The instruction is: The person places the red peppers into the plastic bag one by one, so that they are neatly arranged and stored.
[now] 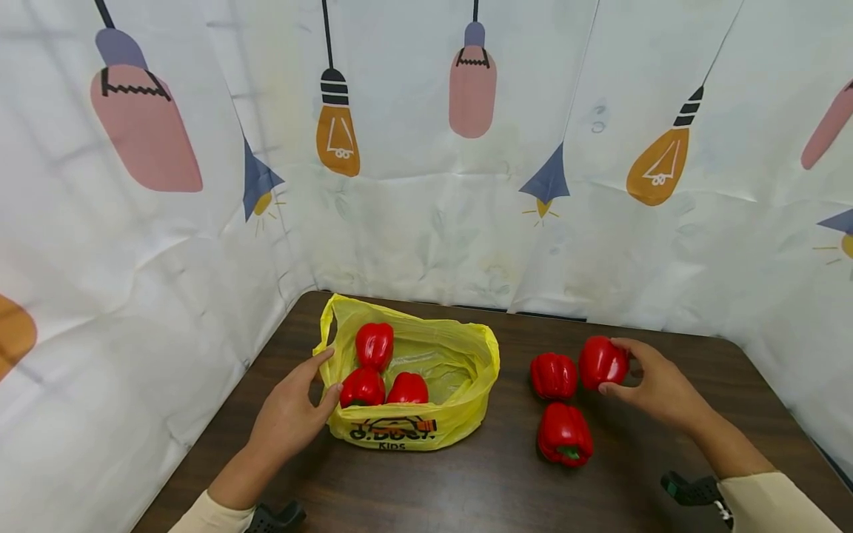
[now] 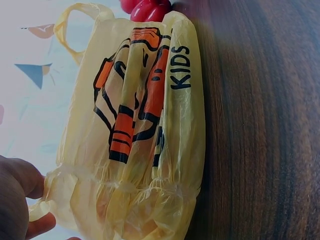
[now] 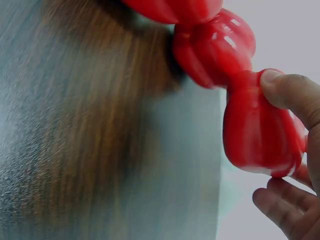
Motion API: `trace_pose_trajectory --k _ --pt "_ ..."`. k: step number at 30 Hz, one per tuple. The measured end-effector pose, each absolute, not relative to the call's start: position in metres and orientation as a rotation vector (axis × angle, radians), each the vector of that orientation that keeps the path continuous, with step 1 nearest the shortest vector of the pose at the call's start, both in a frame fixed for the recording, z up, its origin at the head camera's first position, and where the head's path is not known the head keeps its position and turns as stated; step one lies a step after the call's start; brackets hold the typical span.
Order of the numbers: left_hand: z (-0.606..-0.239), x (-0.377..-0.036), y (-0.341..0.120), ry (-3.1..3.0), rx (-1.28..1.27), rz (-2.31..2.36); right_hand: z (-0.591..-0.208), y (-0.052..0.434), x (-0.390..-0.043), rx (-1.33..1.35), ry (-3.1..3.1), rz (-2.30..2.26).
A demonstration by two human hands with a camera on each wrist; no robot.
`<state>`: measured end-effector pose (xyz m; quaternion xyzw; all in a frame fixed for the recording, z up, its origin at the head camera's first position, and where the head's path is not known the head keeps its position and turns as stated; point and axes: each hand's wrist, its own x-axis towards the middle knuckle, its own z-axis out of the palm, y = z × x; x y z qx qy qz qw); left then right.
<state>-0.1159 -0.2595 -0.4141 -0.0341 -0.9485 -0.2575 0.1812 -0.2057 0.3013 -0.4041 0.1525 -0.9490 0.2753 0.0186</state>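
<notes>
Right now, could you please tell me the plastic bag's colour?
The open plastic bag is bright yellow, clearest in the head view.

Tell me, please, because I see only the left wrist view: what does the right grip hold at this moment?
Observer: The right grip holds a red pepper.

Operator: Thank you. How many peppers can be seen inside the yellow bag?

Observer: Three show in the head view: a back pepper, a front left pepper and a front right pepper.

Operator: And are there peppers on the table which nobody is holding?

Observer: Yes, two to the right of the bag: a farther pepper and a nearer pepper.
</notes>
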Motion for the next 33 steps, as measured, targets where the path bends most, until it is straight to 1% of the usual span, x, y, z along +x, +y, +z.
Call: trace_pose_trajectory --k 20,33 --pt "-0.414 -0.116 -0.259 -2.675 -0.107 -0.735 -0.378 0.283 -0.201 0.579 -2.839 0.78" --pt "-0.413 -0.116 -0.258 -2.696 -0.104 -0.73 -0.359 0.263 -0.198 0.656 -2.808 0.794"
